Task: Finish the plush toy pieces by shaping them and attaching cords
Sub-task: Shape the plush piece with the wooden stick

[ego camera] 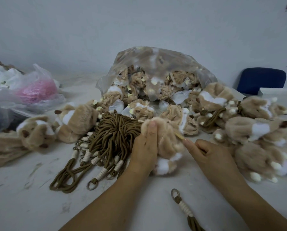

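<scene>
A tan and white plush piece (168, 144) stands on the table in front of me. My left hand (145, 147) grips its left side, fingers curled round the fur. My right hand (207, 152) pinches a thin wooden stick (179, 135) whose far end pokes into the plush. A bundle of brown cords (109, 135) with white wrapped ends and metal rings lies just left of the plush. One loose brown cord (184, 209) with a ring lies near the table's front edge.
A clear plastic bag (156, 64) of unfinished plush pieces lies open behind. Finished plush toys pile up at the left (72, 120) and right (256, 129). Plastic bags (31, 90) sit at far left; a blue chair (261, 80) stands at back right.
</scene>
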`<state>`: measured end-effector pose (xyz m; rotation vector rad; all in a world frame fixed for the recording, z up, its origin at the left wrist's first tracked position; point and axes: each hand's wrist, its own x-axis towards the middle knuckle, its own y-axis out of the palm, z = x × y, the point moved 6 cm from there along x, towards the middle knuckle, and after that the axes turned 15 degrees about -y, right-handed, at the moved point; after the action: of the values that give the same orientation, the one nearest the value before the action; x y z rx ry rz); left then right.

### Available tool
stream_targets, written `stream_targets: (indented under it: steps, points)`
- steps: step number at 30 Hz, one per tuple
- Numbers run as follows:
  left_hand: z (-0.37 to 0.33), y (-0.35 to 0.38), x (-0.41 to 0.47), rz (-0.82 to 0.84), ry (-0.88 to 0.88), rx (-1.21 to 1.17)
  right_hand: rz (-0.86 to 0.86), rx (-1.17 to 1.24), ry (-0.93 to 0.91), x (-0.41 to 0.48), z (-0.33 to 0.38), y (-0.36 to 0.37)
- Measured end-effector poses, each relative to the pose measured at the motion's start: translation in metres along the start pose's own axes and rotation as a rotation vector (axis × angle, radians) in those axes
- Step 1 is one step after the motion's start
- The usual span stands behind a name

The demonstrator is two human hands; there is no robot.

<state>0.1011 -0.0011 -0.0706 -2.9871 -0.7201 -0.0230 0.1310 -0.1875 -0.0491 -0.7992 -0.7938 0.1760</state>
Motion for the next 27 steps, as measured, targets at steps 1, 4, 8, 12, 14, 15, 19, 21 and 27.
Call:
stream_targets:
  steps: [1, 4, 8, 12, 14, 15, 19, 21, 27]
  points:
    - [0.001, -0.001, 0.0, 0.0, -0.008, 0.0, 0.007, 0.008, -0.019, 0.001, 0.001, -0.001]
    - [0.001, -0.004, 0.0, -0.016, 0.025, -0.043, 0.028, 0.038, -0.066, 0.001, 0.003, -0.002]
    - [0.003, -0.01, 0.004, -0.066, 0.017, -0.137, 0.077, 0.034, -0.098, 0.002, 0.005, 0.001]
    - [0.002, -0.015, 0.005, -0.144, 0.055, -0.133, 0.107, 0.013, -0.083, 0.002, 0.001, 0.001]
    - [0.0, -0.018, 0.005, -0.18, 0.071, -0.15, 0.149, -0.02, -0.043, 0.003, -0.005, 0.0]
    - [-0.001, -0.02, 0.006, -0.198, 0.088, -0.16, 0.169, -0.048, -0.021, 0.003, -0.008, 0.0]
    - [-0.01, -0.016, 0.002, -0.156, 0.175, -0.116, 0.117, -0.127, 0.012, 0.003, -0.009, -0.001]
    - [-0.013, -0.008, -0.002, -0.077, 0.201, -0.075, 0.083, -0.115, -0.007, 0.003, -0.003, 0.001]
    - [-0.011, 0.005, -0.001, 0.032, 0.207, 0.008, 0.021, -0.048, -0.037, 0.002, 0.001, 0.0]
